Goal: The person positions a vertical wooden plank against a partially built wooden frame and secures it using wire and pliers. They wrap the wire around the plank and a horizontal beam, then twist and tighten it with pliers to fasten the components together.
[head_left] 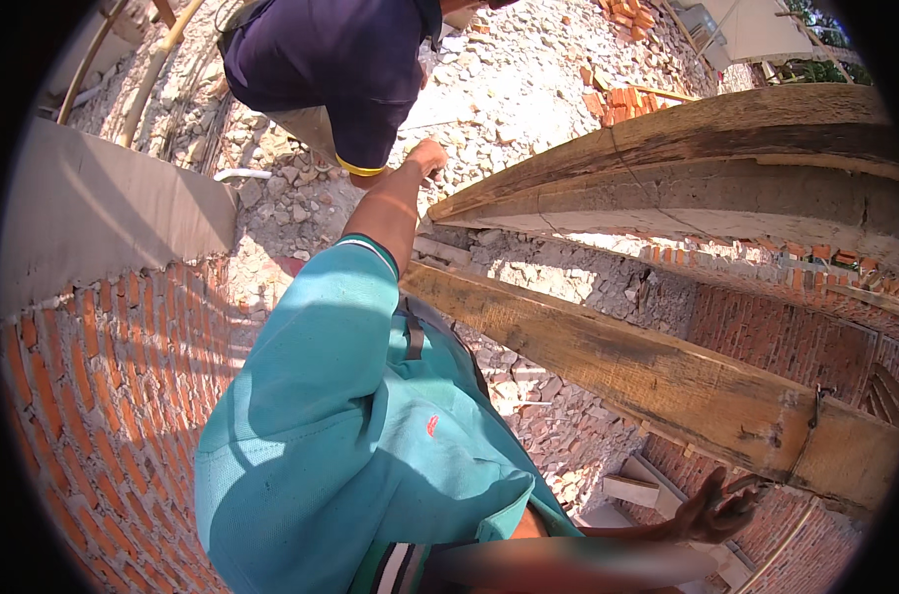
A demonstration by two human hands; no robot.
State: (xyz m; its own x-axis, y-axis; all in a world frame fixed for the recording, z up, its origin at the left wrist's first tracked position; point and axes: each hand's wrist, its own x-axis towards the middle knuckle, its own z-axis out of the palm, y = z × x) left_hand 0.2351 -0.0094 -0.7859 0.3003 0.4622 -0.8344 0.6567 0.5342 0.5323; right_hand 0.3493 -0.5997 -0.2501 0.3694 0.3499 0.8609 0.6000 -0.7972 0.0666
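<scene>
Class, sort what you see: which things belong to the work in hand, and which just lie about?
Seemingly in the work:
- right hand, near lower board
- wire around that board
- left hand, near upper board

Lying about:
- rubble
- orange bricks

Half of this is cut off or smeared, tbh
Can't tell if the left hand (427, 156) grips anything; past it, a co-worker (335, 54)'s head is mostly lopped off up top. Just below the right hand (716, 510), a blurry patch (588, 566) is unreadable, and the beam (657, 371) above runs into the dark rim.
</scene>
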